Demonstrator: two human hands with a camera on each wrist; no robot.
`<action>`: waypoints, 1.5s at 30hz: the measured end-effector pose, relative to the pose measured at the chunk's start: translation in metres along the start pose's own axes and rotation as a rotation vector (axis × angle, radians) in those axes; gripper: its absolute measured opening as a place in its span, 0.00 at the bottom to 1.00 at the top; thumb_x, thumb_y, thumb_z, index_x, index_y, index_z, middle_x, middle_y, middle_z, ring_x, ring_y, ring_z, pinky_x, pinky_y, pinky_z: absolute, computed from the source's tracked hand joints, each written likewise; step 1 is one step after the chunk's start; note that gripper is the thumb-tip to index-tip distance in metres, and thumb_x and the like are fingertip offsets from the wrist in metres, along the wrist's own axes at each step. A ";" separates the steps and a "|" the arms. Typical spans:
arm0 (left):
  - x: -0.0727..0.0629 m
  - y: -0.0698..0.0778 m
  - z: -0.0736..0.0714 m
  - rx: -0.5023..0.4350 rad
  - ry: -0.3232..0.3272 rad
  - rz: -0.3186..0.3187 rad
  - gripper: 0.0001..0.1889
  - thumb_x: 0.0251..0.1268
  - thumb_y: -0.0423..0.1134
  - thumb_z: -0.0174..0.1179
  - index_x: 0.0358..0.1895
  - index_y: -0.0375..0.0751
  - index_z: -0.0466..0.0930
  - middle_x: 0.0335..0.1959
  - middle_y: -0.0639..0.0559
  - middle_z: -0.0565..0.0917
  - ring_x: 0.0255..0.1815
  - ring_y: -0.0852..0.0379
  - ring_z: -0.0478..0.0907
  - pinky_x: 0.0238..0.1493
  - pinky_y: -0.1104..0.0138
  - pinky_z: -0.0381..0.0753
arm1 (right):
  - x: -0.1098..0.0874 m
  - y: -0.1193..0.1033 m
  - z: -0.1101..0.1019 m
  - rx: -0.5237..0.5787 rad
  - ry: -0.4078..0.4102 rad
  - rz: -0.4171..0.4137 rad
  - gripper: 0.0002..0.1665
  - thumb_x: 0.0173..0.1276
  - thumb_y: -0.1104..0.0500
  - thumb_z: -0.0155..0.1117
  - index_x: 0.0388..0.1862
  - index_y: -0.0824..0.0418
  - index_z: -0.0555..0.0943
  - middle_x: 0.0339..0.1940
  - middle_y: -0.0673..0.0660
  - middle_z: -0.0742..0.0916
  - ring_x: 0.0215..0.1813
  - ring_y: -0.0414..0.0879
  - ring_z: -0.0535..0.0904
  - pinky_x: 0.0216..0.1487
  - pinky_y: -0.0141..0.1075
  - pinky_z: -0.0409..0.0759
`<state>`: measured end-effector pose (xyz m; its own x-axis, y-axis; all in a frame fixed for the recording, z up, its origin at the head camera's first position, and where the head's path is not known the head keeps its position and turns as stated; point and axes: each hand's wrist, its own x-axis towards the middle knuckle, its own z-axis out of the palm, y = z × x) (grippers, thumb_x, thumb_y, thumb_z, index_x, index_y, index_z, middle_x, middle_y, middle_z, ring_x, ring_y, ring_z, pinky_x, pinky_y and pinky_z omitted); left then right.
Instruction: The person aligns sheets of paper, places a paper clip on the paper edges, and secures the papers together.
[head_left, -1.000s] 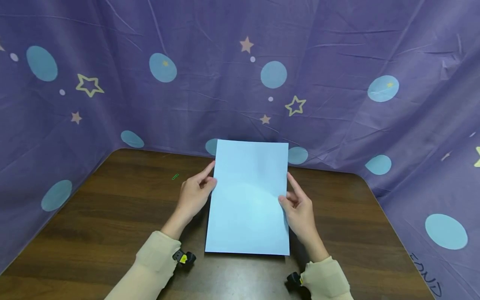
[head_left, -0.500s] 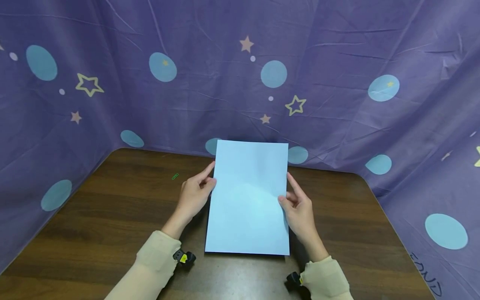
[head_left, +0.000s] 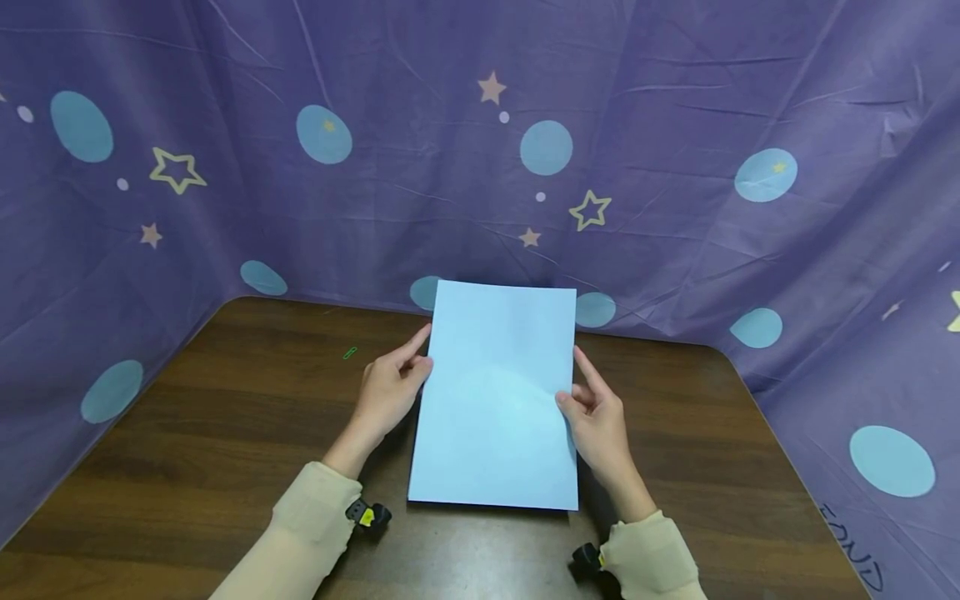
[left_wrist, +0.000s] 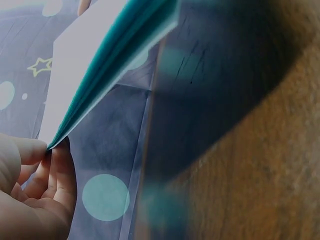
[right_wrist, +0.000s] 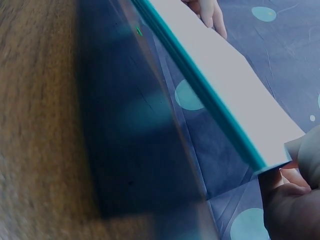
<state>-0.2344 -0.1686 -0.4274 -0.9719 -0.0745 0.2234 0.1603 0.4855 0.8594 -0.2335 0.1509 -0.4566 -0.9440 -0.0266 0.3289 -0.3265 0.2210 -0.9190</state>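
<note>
A stack of pale blue paper (head_left: 498,396) is held up above the table, its long sides running away from me. Its thin teal edge (right_wrist: 202,90) shows layered sheets in the right wrist view. My left hand (head_left: 386,387) pinches the left long side, thumb near the front face and index finger stretched along the edge. On the other side, my right hand (head_left: 602,421) grips the right edge lower down, thumb on the face and fingers behind. The left wrist view shows the left fingers (left_wrist: 57,175) behind the paper.
The brown wooden table (head_left: 210,442) lies under both arms. A small green paper clip (head_left: 350,353) rests on it beyond my left hand. A purple curtain (head_left: 420,175) with stars and blue dots surrounds the table's back and sides.
The paper's far edge has dipped very slightly and its near edge has risen a little. Both hands keep the same grip in nearly the same place.
</note>
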 end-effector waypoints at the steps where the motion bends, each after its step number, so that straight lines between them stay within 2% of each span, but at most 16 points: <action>1: 0.000 0.000 0.000 0.001 -0.004 0.000 0.27 0.81 0.47 0.57 0.79 0.69 0.70 0.36 0.53 0.83 0.29 0.52 0.69 0.31 0.63 0.69 | 0.000 0.000 0.000 -0.001 0.001 0.003 0.48 0.74 0.73 0.67 0.82 0.35 0.68 0.23 0.53 0.72 0.24 0.38 0.62 0.27 0.28 0.64; 6: 0.001 0.001 0.001 -0.001 -0.014 0.001 0.27 0.82 0.47 0.56 0.80 0.66 0.70 0.38 0.53 0.84 0.31 0.52 0.71 0.32 0.63 0.70 | 0.000 -0.001 -0.001 -0.006 0.004 0.011 0.48 0.74 0.73 0.67 0.82 0.35 0.67 0.25 0.55 0.77 0.25 0.39 0.64 0.28 0.28 0.66; 13: 0.001 0.002 0.001 -0.034 -0.022 -0.013 0.27 0.83 0.48 0.56 0.80 0.66 0.69 0.44 0.52 0.87 0.34 0.47 0.82 0.26 0.65 0.75 | 0.000 -0.002 -0.003 -0.011 0.008 0.016 0.48 0.74 0.73 0.66 0.83 0.35 0.67 0.27 0.56 0.80 0.26 0.39 0.66 0.28 0.29 0.68; 18: 0.001 0.003 0.001 -0.037 -0.023 -0.019 0.26 0.83 0.49 0.56 0.80 0.68 0.69 0.46 0.52 0.88 0.36 0.47 0.85 0.30 0.65 0.79 | -0.001 -0.002 -0.004 -0.002 0.009 0.021 0.48 0.74 0.73 0.66 0.82 0.35 0.68 0.28 0.56 0.82 0.27 0.40 0.68 0.29 0.29 0.70; 22: 0.002 0.004 0.001 -0.061 -0.008 -0.020 0.26 0.83 0.47 0.57 0.79 0.65 0.70 0.43 0.49 0.88 0.37 0.50 0.86 0.40 0.61 0.88 | -0.001 -0.003 -0.005 -0.001 0.011 0.024 0.48 0.74 0.73 0.66 0.82 0.35 0.68 0.26 0.55 0.79 0.26 0.39 0.66 0.29 0.29 0.68; 25: 0.003 0.004 0.000 -0.084 -0.008 -0.023 0.26 0.83 0.46 0.57 0.79 0.65 0.70 0.41 0.47 0.88 0.38 0.52 0.87 0.45 0.55 0.90 | -0.002 -0.003 -0.007 0.000 0.013 0.027 0.47 0.75 0.72 0.66 0.82 0.34 0.68 0.25 0.54 0.76 0.25 0.39 0.64 0.28 0.29 0.66; 27: 0.003 0.003 0.000 -0.074 -0.010 -0.017 0.26 0.83 0.45 0.56 0.79 0.66 0.70 0.41 0.47 0.88 0.37 0.53 0.87 0.46 0.55 0.90 | -0.002 -0.002 -0.008 -0.001 0.015 0.025 0.47 0.75 0.72 0.66 0.82 0.34 0.68 0.25 0.54 0.75 0.25 0.39 0.63 0.27 0.29 0.65; 32: 0.003 0.004 0.000 -0.028 -0.007 0.009 0.25 0.84 0.45 0.56 0.79 0.65 0.70 0.40 0.47 0.89 0.37 0.50 0.87 0.42 0.64 0.87 | -0.003 -0.002 -0.008 -0.002 0.022 0.019 0.47 0.75 0.72 0.66 0.82 0.34 0.68 0.23 0.53 0.71 0.25 0.39 0.62 0.28 0.29 0.65; 34: 0.003 0.003 -0.001 -0.038 -0.010 0.010 0.25 0.84 0.46 0.56 0.79 0.66 0.70 0.41 0.46 0.89 0.38 0.48 0.88 0.41 0.64 0.88 | -0.003 -0.002 -0.008 0.000 0.026 0.023 0.47 0.74 0.73 0.66 0.81 0.34 0.69 0.24 0.53 0.71 0.25 0.39 0.62 0.28 0.29 0.65; 39: 0.006 0.001 -0.009 -0.039 0.005 0.012 0.26 0.83 0.44 0.56 0.79 0.66 0.71 0.46 0.48 0.92 0.39 0.51 0.88 0.39 0.64 0.89 | -0.003 -0.001 -0.007 0.000 0.029 0.025 0.46 0.75 0.72 0.66 0.81 0.34 0.69 0.23 0.52 0.70 0.25 0.39 0.61 0.28 0.30 0.65; 45: 0.011 -0.008 -0.031 0.052 0.047 0.041 0.25 0.83 0.39 0.55 0.78 0.59 0.73 0.48 0.46 0.92 0.40 0.52 0.89 0.38 0.69 0.87 | -0.003 0.000 -0.006 0.002 0.026 0.028 0.47 0.75 0.72 0.66 0.81 0.32 0.68 0.25 0.55 0.73 0.26 0.40 0.64 0.29 0.29 0.68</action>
<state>-0.2412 -0.2004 -0.4178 -0.9553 -0.0933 0.2804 0.1899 0.5332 0.8244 -0.2304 0.1573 -0.4564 -0.9511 0.0051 0.3087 -0.3002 0.2191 -0.9284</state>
